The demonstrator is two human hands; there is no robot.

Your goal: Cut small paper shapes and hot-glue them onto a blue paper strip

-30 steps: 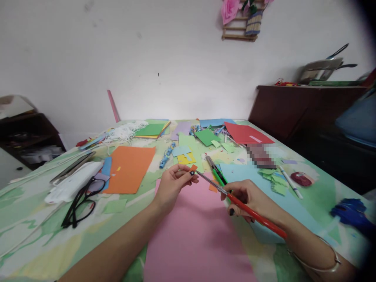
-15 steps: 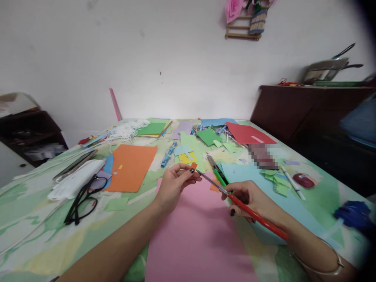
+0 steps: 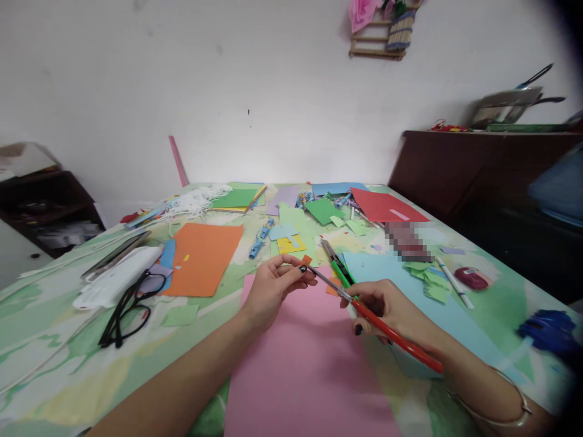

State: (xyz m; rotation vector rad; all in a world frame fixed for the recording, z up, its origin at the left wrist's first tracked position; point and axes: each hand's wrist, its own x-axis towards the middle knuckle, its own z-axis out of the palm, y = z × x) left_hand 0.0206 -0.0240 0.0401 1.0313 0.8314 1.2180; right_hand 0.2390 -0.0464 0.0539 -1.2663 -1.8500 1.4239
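Between thumb and fingertips, my left hand (image 3: 276, 285) pinches a small orange paper piece (image 3: 306, 260). My right hand (image 3: 387, 309) is wrapped around a pair of scissors (image 3: 382, 325) with red handles and narrow metal blades. Those blades point up and left, with their tip right at the orange piece by my left thumb; whether they touch the paper I cannot make out. Below both hands lies a large pink sheet (image 3: 300, 376). A green utility knife (image 3: 339, 267) rests just beyond my right hand, next to a light blue sheet (image 3: 437, 309).
An orange sheet (image 3: 204, 261), black eyeglasses (image 3: 130, 312) and a white power strip (image 3: 118, 276) lie on the left. Green paper scraps (image 3: 430, 282), a white marker (image 3: 455, 284) and a red sheet (image 3: 387, 205) are on the right. A wall stands behind the table.
My left hand has shifted slightly right with the orange piece, which now shows higher above the thumb. The scissors have moved a little down and left, their tip staying at the piece.
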